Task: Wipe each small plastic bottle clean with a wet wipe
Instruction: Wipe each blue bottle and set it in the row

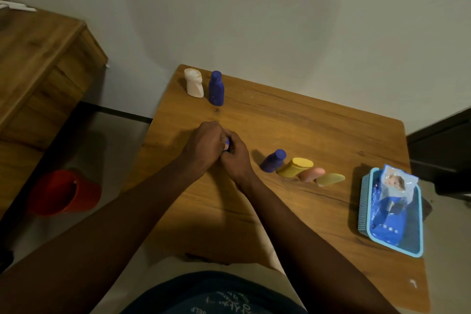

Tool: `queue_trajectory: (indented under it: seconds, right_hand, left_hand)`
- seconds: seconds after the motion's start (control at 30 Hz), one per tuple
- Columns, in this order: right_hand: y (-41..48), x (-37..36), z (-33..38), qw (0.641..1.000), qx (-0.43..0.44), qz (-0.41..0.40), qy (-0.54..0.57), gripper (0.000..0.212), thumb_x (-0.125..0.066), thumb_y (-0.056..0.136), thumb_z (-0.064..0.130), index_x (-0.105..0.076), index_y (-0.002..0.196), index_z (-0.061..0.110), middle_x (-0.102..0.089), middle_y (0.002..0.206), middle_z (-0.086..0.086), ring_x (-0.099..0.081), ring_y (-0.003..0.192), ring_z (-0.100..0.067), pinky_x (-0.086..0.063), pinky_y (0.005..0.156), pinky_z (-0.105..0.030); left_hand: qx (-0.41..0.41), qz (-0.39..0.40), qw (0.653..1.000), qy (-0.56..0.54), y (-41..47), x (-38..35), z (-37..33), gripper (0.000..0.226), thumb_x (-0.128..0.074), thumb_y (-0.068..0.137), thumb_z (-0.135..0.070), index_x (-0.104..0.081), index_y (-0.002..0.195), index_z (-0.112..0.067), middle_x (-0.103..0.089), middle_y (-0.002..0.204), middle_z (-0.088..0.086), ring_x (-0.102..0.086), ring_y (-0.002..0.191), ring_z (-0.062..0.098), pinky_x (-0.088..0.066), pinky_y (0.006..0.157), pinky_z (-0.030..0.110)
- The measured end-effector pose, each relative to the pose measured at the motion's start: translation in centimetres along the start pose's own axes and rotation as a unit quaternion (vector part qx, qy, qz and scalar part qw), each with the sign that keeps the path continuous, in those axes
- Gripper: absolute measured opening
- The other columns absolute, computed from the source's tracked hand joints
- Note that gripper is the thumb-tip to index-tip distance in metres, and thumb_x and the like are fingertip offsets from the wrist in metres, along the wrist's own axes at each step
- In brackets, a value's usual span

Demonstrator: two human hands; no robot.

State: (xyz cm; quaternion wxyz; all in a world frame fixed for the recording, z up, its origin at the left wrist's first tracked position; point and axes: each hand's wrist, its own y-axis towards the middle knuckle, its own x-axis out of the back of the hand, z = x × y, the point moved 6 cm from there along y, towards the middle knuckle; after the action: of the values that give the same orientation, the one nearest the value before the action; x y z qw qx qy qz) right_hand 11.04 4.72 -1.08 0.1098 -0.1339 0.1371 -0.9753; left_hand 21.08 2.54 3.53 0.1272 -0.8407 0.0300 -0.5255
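My left hand (204, 145) and my right hand (235, 158) are clasped together over the middle of the wooden table (305, 130). Between their fingers only a sliver of a small blue bottle (227, 141) shows; a wipe cannot be made out. At the far left of the table a white bottle (194, 83) and a blue bottle (216, 88) stand upright. To the right of my hands stand a blue bottle (273, 160), a yellow bottle (295, 167), a pink bottle (312, 174) and a second yellow bottle (330, 179) in a row.
A light blue basket (365, 201) at the table's right edge holds a blue wet-wipe pack (390, 211). A red bucket (63, 192) stands on the floor to the left, beside a wooden cabinet (38, 71). A wall runs behind the table.
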Motion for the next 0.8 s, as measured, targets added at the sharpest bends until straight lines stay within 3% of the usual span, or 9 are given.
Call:
queue_trajectory:
  seconds: [0.17, 0.23, 0.37, 0.47, 0.57, 0.73, 0.8]
  right_hand:
    - [-1.0, -0.8, -2.6, 1.0, -0.003, 0.002, 0.011, 0.063, -0.062, 0.083, 0.0, -0.052, 0.143, 0.017, -0.066, 0.131, 0.003, -0.062, 0.117, -0.008, -0.05, 0.097, -0.021]
    - [-1.2, -1.2, -4.3, 0.999, -0.033, -0.001, 0.011, 0.062, -0.059, 0.082, -0.003, -0.053, 0.141, 0.015, -0.067, 0.129, 0.0, -0.063, 0.114, -0.013, -0.051, 0.096, -0.028]
    - [-0.1, -0.9, -5.8, 0.996, -0.09, 0.008, -0.009, 0.04, -0.057, 0.082, -0.003, -0.063, 0.119, 0.01, -0.072, 0.109, -0.009, -0.067, 0.097, -0.024, -0.056, 0.087, -0.044]
    - [0.8, -0.2, -4.1, 0.999, -0.037, -0.005, 0.004, 0.033, -0.062, 0.082, -0.002, -0.068, 0.11, 0.012, -0.074, 0.104, -0.006, -0.069, 0.095, -0.023, -0.055, 0.085, -0.04]
    - [1.2, -0.1, -2.5, 0.999, 0.023, -0.022, 0.029, 0.033, -0.068, 0.081, -0.001, -0.07, 0.111, 0.012, -0.075, 0.101, -0.002, -0.07, 0.095, -0.021, -0.056, 0.085, -0.038]
    - [2.1, -1.1, -4.4, 1.0, -0.018, 0.009, 0.01, 0.044, -0.075, 0.074, 0.007, -0.067, 0.117, 0.016, -0.075, 0.104, -0.002, -0.07, 0.096, -0.025, -0.058, 0.089, -0.052]
    - [2.3, -1.2, -5.2, 0.999, -0.041, 0.033, 0.005, 0.049, -0.07, 0.072, 0.007, -0.066, 0.12, 0.014, -0.075, 0.106, -0.004, -0.07, 0.096, -0.025, -0.059, 0.089, -0.049]
  left_hand:
    - [0.009, -0.007, 1.0, -0.005, -0.2, 0.0, 0.1, 0.013, -0.07, 0.091, -0.02, -0.073, 0.094, -0.008, -0.068, 0.097, 0.008, -0.065, 0.088, 0.022, -0.05, 0.074, 0.031]
    - [-0.002, -0.007, 1.0, -0.014, -0.1, -0.1, 0.2, 0.013, -0.071, 0.091, -0.02, -0.074, 0.091, -0.008, -0.069, 0.097, 0.007, -0.066, 0.089, 0.022, -0.052, 0.077, 0.033]
    - [-0.002, -0.002, 1.0, -0.01, -0.3, -0.4, 0.2, 0.015, -0.067, 0.093, -0.018, -0.075, 0.096, -0.005, -0.069, 0.101, 0.01, -0.066, 0.092, 0.025, -0.054, 0.082, 0.036]
    - [-0.002, -0.007, 1.0, -0.01, -0.4, -0.5, 0.2, 0.014, -0.066, 0.093, -0.018, -0.074, 0.095, -0.007, -0.069, 0.1, 0.009, -0.065, 0.087, 0.022, -0.053, 0.078, 0.033]
    - [0.011, -0.013, 0.999, -0.037, -0.2, -0.5, 0.3, 0.016, -0.069, 0.091, -0.018, -0.073, 0.1, -0.005, -0.069, 0.101, 0.008, -0.067, 0.091, 0.021, -0.053, 0.078, 0.03]
    - [0.01, -0.042, 0.998, -0.043, -0.9, -0.3, 0.5, 0.015, -0.061, 0.094, -0.011, -0.073, 0.097, -0.003, -0.07, 0.096, 0.014, -0.066, 0.091, 0.029, -0.047, 0.072, 0.03]
    - [0.011, -0.026, 0.999, -0.043, -0.9, -0.5, 0.6, 0.016, -0.061, 0.094, -0.011, -0.072, 0.099, -0.001, -0.069, 0.1, 0.015, -0.065, 0.092, 0.03, -0.046, 0.073, 0.031]
